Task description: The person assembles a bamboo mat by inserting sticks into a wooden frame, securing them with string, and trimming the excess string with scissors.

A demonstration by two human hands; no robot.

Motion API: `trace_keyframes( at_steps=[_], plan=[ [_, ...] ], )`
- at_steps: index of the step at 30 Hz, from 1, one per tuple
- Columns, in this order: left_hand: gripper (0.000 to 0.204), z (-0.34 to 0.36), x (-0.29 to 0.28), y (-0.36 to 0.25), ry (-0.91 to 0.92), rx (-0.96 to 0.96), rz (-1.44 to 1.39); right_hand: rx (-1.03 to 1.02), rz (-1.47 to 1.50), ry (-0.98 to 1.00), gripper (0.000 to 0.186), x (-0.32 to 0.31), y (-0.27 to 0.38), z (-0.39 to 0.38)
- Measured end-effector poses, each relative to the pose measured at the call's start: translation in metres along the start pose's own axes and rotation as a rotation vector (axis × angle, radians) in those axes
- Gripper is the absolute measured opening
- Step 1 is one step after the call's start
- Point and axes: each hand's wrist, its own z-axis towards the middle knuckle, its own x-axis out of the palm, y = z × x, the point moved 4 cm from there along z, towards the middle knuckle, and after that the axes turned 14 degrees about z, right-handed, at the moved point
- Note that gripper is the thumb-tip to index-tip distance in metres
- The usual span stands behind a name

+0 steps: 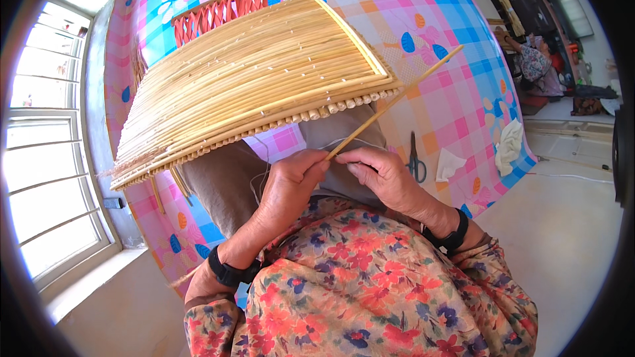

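A long, thin yellow reed stick slants up to the right from between my hands. My left hand pinches its lower end between thumb and forefinger. My right hand is beside that end, thumb and fingertips drawn together and touching it; anything smaller in that pinch is hidden. Thin white thread hangs loosely by my left hand and loops over my lap. Just beyond my hands, a large mat of yellow reeds, tied side by side with small white knots, rests across my knees, its near edge showing round cut ends.
Scissors with dark handles lie right of my right hand, near a white scrap and a crumpled pale cloth. Behind the mat sits a wooden piece laced with red strips. A barred window is at left; another person sits far right.
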Motion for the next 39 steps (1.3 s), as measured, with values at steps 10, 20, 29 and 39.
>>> trace_keyframes(
  at_steps=[10, 20, 29, 39],
  plan=[
    [0.018, 0.001, -0.003, -0.006, 0.022, 0.002, 0.044, 0.010, -0.018, -0.011, 0.016, 0.000, -0.001, 0.000],
    [0.017, 0.005, -0.002, -0.009, 0.076, 0.044, 0.011, -0.075, -0.026, -0.051, 0.014, 0.000, -0.005, 0.000],
    [0.018, 0.005, -0.003, -0.010, 0.035, 0.046, 0.050, -0.029, 0.032, -0.053, 0.014, -0.001, -0.003, -0.001],
    [0.018, 0.003, -0.009, -0.014, -0.087, 0.203, 0.264, 0.081, 0.027, -0.039, 0.016, -0.002, -0.011, -0.015]
  ],
)
